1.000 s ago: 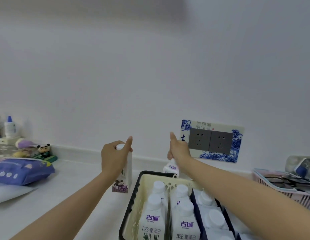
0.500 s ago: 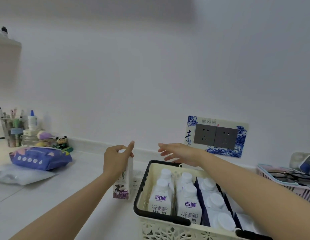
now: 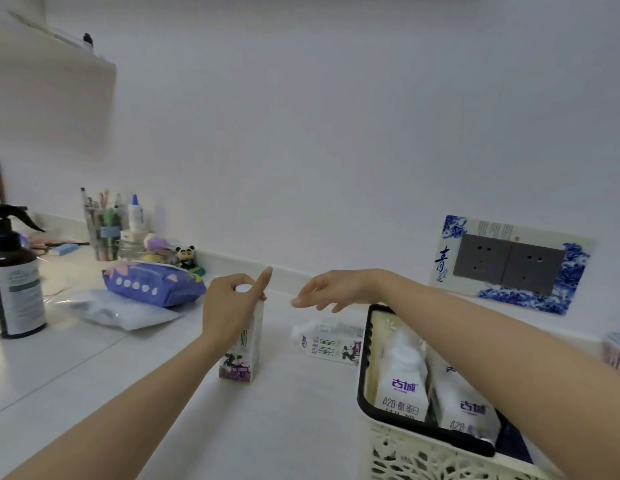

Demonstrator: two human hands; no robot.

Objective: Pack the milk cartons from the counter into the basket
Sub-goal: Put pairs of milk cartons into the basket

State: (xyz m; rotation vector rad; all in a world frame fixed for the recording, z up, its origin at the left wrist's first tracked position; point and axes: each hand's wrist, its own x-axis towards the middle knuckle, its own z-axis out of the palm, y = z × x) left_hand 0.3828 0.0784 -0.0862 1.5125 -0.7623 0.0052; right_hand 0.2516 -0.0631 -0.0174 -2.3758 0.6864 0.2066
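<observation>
My left hand (image 3: 232, 306) grips the top of an upright white milk carton (image 3: 241, 355) with a purple base, standing on the counter left of the basket. A second carton (image 3: 331, 342) lies on its side on the counter, just left of the basket's far corner. My right hand (image 3: 331, 289) hovers open above and slightly behind that lying carton, fingers spread, touching nothing. The cream lattice basket with a black rim (image 3: 365, 403) sits at the lower right and holds several white cartons (image 3: 402, 386); my right forearm hides part of it.
A purple pouch (image 3: 152, 282) on a clear bag lies left of the cartons. A dark spray bottle (image 3: 14, 275) stands at the far left, a pen cup (image 3: 104, 230) and small figurine behind. A pink basket edge (image 3: 616, 355) shows far right. The wall holds a socket panel (image 3: 509, 265).
The view has swung left and down. My right hand has moved left off the basket to above the lying carton. My left hand keeps its hold on the upright carton.
</observation>
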